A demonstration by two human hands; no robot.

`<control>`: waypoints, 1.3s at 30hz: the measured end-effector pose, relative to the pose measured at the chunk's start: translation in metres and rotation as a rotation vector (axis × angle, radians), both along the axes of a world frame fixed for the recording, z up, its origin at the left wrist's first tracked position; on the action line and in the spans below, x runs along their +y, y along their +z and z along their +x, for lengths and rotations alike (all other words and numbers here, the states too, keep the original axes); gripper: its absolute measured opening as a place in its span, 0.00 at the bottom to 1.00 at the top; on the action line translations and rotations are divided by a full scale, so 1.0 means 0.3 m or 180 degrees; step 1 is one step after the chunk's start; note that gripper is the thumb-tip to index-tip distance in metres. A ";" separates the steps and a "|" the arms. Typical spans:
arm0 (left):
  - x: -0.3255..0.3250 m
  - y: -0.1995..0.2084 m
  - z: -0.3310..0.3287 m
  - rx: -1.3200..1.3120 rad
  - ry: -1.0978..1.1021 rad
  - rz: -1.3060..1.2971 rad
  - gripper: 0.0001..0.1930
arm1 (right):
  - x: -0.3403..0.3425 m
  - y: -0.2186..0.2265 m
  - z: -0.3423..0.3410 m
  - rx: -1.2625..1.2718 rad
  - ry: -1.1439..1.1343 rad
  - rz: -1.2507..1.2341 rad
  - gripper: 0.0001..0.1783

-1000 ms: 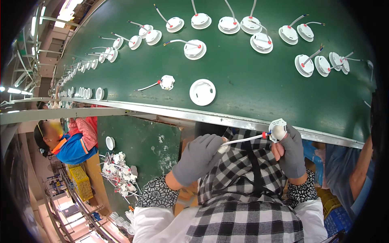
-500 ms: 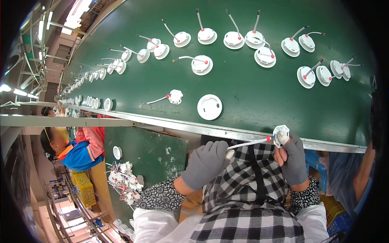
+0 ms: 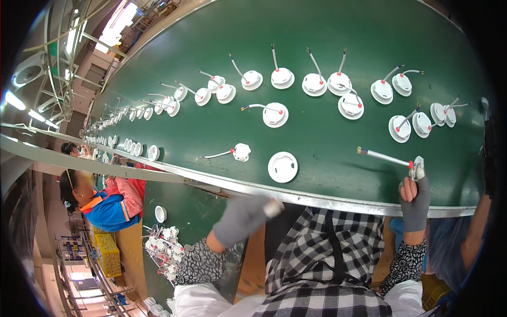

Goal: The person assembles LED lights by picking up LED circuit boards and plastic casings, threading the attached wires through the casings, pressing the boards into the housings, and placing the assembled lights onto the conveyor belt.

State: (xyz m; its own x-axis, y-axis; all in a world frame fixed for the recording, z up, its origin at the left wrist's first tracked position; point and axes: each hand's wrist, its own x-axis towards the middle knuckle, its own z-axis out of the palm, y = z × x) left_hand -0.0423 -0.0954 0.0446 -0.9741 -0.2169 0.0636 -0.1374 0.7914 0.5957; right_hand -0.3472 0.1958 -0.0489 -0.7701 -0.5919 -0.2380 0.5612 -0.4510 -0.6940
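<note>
My right hand [image 3: 415, 203], in a grey glove with bare or white-capped fingertips, is up over the green table's front edge. It pinches a small white plastic cap [image 3: 418, 168] from which a white cable [image 3: 389, 157] with a red collar sticks out to the left, its stripped coloured wire ends free. My left hand [image 3: 240, 219], also gloved in grey, is smeared by motion below the metal edge; its fingers cannot be read. Between the hands, on the table, lie a round white disc housing [image 3: 283, 167] and a loose cap with cable [image 3: 242, 152].
Several white discs with upright cables [image 3: 282, 78] stand across the green table [image 3: 327, 142]. A heap of white caps and cables [image 3: 163, 245] lies on a lower green surface at left. One person [image 3: 113, 201] sits at left; another person's arm [image 3: 473, 227] shows at right.
My right hand has moved up and right over the table with the cap and cable. My left hand has let go of the cable and moved left and down. The view has tilted slightly.
</note>
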 end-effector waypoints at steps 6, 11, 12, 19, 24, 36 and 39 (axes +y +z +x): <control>-0.127 -0.149 -0.220 0.0196 0.0938 -0.0605 0.19 | -0.228 0.117 0.210 -0.0204 0.0114 0.0125 0.11; -0.155 -0.178 -0.243 -0.0099 0.0577 0.0208 0.13 | -0.277 0.163 0.280 0.0171 0.0242 -0.0166 0.11; -0.142 -0.174 -0.242 -0.0400 0.0900 0.0418 0.13 | -0.287 0.158 0.292 0.0533 0.0053 0.0001 0.11; 0.176 -0.144 -0.258 0.0400 0.1942 0.3977 0.13 | -0.393 0.147 0.392 0.3780 -0.0863 0.0988 0.10; 0.311 -0.136 -0.255 0.0335 0.2375 0.4908 0.12 | -0.384 0.147 0.379 0.4766 -0.1030 0.0642 0.19; 0.374 -0.099 -0.188 0.0506 0.0931 0.4595 0.31 | -0.297 0.193 0.420 0.1458 -0.0320 0.0332 0.08; 0.340 -0.113 -0.143 -0.0087 0.0478 0.3884 0.41 | -0.285 0.158 0.362 0.1097 0.0268 0.0060 0.09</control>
State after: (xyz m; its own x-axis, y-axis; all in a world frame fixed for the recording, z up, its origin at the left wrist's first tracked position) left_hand -0.0853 0.0065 0.0106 -0.9322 -0.2299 -0.2796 -0.2032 -0.3069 0.9298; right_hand -0.2387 0.1104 -0.0016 -0.7557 -0.6547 0.0158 0.3272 -0.3984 -0.8569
